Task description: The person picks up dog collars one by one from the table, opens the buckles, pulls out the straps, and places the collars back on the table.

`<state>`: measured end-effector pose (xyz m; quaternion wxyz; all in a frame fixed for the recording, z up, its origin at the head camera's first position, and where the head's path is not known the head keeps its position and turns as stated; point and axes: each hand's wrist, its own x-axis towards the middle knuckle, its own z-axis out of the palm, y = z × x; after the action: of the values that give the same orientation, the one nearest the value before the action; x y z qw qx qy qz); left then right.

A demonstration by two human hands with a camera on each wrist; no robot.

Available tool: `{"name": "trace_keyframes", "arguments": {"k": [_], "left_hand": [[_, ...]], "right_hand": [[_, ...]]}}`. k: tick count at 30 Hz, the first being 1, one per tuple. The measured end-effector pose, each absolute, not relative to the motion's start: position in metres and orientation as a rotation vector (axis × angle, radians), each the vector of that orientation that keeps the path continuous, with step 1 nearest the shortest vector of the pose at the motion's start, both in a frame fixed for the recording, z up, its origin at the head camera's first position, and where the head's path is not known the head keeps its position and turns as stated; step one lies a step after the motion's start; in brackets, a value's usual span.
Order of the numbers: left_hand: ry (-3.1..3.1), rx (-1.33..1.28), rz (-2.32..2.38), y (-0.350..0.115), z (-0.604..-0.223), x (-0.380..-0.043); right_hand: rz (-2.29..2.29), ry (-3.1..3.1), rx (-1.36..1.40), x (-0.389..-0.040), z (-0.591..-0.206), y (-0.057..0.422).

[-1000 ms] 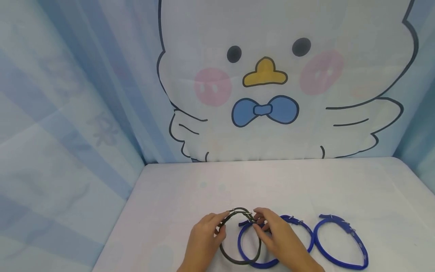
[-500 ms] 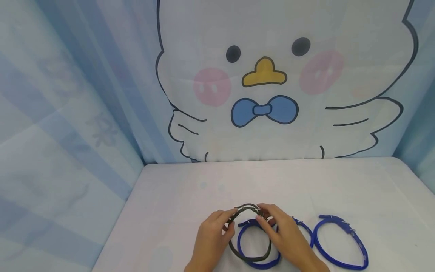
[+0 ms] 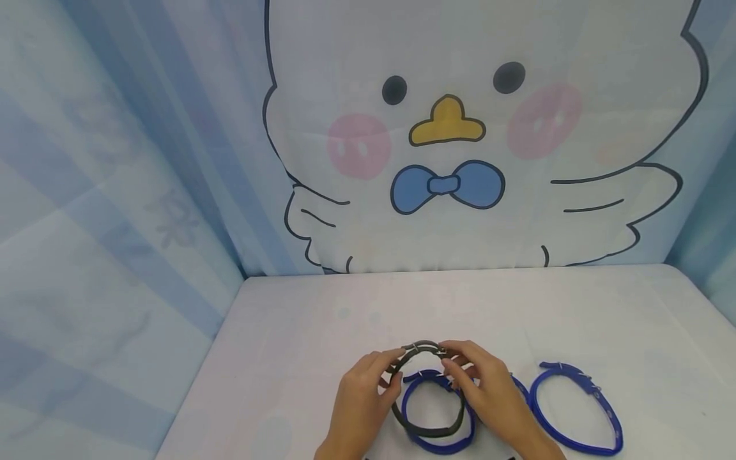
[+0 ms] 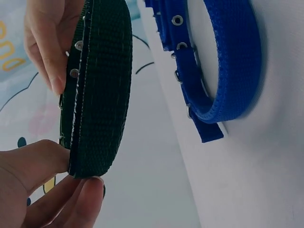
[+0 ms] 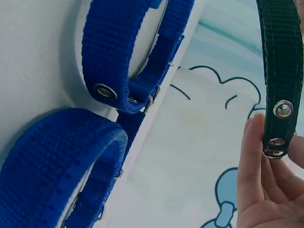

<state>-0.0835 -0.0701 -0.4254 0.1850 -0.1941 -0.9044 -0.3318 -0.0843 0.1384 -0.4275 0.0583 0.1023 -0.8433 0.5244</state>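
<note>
Both hands hold a dark green webbing collar point(image 3: 428, 433), closed into a loop with metal eyelets and a buckle, up above the table. My left hand point(image 3: 359, 402) pinches its left side; in the left wrist view the thumb and fingers point(image 4: 90, 202) grip the lower bend of the band. Near the buckle, my right hand point(image 3: 489, 390) pinches the upper right part, and the right wrist view shows fingers point(image 5: 251, 166) around the eyelet end. Behind the green loop, a blue collar point(image 3: 443, 448) lies on the table, partly covered by it.
Another blue collar point(image 3: 520, 386) is mostly hidden by the right hand and forearm. A third blue collar point(image 3: 618, 428) lies to its right. The pale table point(image 3: 287, 332) meets a cloth backdrop point(image 3: 356, 236) with a printed chick, and a blue striped curtain point(image 3: 115, 255) hangs left.
Both hands have shifted right and slightly up with the green collar, which now overlaps more of the left blue collar. The right hand covers more of the middle one. The blue collars stay put.
</note>
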Motion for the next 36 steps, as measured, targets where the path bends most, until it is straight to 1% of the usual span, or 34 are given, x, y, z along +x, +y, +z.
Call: {"name": "trace_keyframes", "arguments": {"k": [6, 12, 28, 36], "left_hand": [[-2.627, -0.452, -1.045, -0.069, -0.418, -0.086], [-2.705, -0.322, -1.217, -0.068, -0.409, -0.091], [-2.676, -0.41, -1.552, -0.067, -0.403, -0.101], [-2.664, -0.434, -1.602, -0.066, -0.406, -0.099]], "right_hand": [[1.69, -2.555, 0.284, -0.084, -0.421, 0.142], [1.659, -2.516, 0.326, -0.083, -0.418, 0.143], [1.669, -2.53, 0.364, -0.08, -0.411, 0.142], [1.358, -2.617, 0.312, -0.083, -0.402, 0.139]]}}
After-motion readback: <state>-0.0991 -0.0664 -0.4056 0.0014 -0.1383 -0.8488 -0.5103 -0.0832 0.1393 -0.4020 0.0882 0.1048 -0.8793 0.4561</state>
